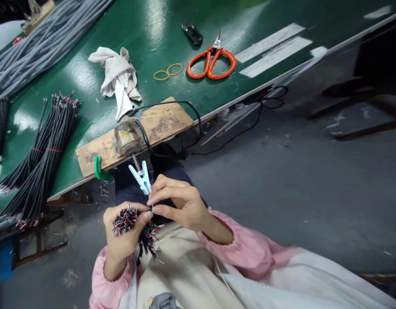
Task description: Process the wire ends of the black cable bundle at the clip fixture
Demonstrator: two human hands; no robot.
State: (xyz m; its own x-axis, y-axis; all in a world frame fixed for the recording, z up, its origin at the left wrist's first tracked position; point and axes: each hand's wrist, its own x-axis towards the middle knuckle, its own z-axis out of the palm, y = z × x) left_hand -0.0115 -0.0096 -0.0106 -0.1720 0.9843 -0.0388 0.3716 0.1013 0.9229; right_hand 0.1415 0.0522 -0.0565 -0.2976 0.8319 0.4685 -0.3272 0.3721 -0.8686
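At lower centre, the left hand [118, 246] curls round a wire bundle [124, 220]; the right hand [181, 201] pinches one wire end [150, 208] below the blue peg [143, 180]. Work looks underway, though how many ends are finished cannot be told.

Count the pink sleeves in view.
2: the left sleeve, gathered behind the left hand, and the right sleeve, on the forearm behind the right hand.

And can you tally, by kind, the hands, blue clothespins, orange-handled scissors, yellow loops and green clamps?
Hands: 2, left hand and right hand
Blue clothespins: 1
Orange-handled scissors: 1
Yellow loops: 2
Green clamps: 1
Total: 7
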